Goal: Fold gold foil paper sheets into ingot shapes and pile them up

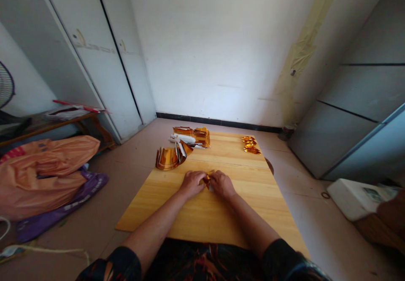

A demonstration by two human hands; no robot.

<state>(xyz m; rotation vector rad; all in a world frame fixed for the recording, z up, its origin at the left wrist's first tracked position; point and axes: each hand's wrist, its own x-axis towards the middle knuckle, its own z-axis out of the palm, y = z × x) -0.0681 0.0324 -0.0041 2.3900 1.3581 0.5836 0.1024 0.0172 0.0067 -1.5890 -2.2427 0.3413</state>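
Note:
Near the middle of the wooden table [253, 188], my left hand [192, 183] and my right hand [222, 184] meet over a small piece of shiny gold foil paper [208, 179]. The fingers of both hands are closed on it from either side, and they cover much of it. A curved stack of gold foil sheets [166, 158] lies beyond my left hand. Behind that sits another pile of gold foil sheets [201, 136] with a white roll-like bundle [183, 138] beside it. At the table's far right corner rest several folded gold foil pieces [251, 145].
A white wall [215, 53] stands beyond the table. Left are grey cabinets [95, 53], an orange bag [47, 167] and a purple bag [66, 205] on the floor. Right are a grey fridge-like cabinet [351, 104] and a white box [354, 198].

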